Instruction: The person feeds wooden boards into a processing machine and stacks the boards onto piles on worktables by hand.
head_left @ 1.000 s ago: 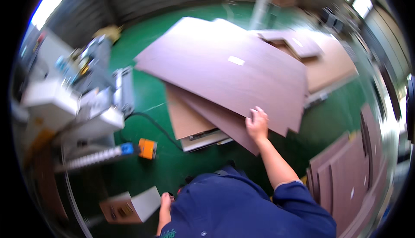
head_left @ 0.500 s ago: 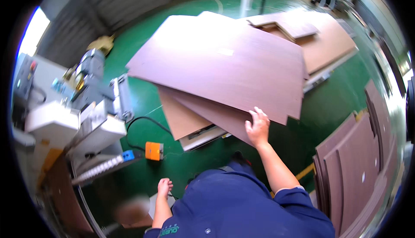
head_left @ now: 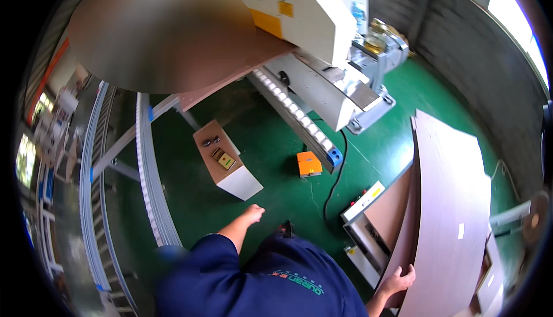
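My left hand (head_left: 252, 214) hangs over the green floor with its fingers curled in, and nothing shows in it. It is nearest to a small box-like stand (head_left: 242, 183) with a brown top and white side. At the lower right, my right hand (head_left: 398, 280) is at the near edge of a stack of large brown wooden panels (head_left: 452, 196). Its fingers are apart; whether they touch the panel is hard to tell. Lower panels (head_left: 391, 204) stick out on the left of the stack, above a pale lift platform (head_left: 363, 236).
A white machine (head_left: 322, 23) stands ahead, with a roller rail (head_left: 294, 112) below it. An orange foot pedal (head_left: 309, 164) and a black cable (head_left: 333, 193) lie on the floor. Roller rails (head_left: 152, 173) run along the left. A blurred patch hides the upper left.
My view has swung left, so the machine is now ahead and the panel stack is at the right. My right hand remains near the panels' edge; my left hand has moved forward.
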A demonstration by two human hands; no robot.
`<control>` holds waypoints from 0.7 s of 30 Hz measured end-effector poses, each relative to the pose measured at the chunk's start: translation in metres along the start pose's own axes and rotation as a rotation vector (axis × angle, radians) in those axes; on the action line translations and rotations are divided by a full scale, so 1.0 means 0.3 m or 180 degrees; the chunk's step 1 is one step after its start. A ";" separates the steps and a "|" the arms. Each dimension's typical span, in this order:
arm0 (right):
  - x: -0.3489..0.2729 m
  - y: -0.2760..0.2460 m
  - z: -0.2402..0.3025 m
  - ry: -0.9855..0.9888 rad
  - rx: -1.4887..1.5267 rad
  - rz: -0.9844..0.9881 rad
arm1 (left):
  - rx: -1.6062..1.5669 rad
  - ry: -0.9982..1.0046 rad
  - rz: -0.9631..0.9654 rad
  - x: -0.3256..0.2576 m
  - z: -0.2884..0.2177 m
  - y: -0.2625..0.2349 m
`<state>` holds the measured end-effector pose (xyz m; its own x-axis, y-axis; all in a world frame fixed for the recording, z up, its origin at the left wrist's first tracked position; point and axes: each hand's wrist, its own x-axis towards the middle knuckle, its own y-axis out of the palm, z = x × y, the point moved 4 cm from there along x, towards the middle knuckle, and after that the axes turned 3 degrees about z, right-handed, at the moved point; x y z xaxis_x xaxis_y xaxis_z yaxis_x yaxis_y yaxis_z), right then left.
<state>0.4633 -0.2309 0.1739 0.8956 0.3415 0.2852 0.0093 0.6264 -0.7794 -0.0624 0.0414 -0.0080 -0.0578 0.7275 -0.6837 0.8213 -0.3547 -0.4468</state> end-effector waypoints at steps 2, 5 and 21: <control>0.013 0.052 0.172 -0.0348 0.0440 0.0388 | -0.0461 -0.0632 -0.0075 0.010 0.162 -0.139; 0.016 0.121 0.387 -0.0704 0.1135 0.0946 | -0.1725 -0.0918 -0.0649 0.000 0.286 -0.299; -0.300 0.378 1.071 -0.1030 0.2145 0.3708 | -0.3246 0.0926 -0.1196 -0.004 -0.342 -1.097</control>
<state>0.2409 0.0345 0.2390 0.0953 0.9841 -0.1501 -0.9630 0.0529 -0.2642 -0.2744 0.2177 0.1992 -0.3743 0.8437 -0.3849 0.8676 0.4651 0.1758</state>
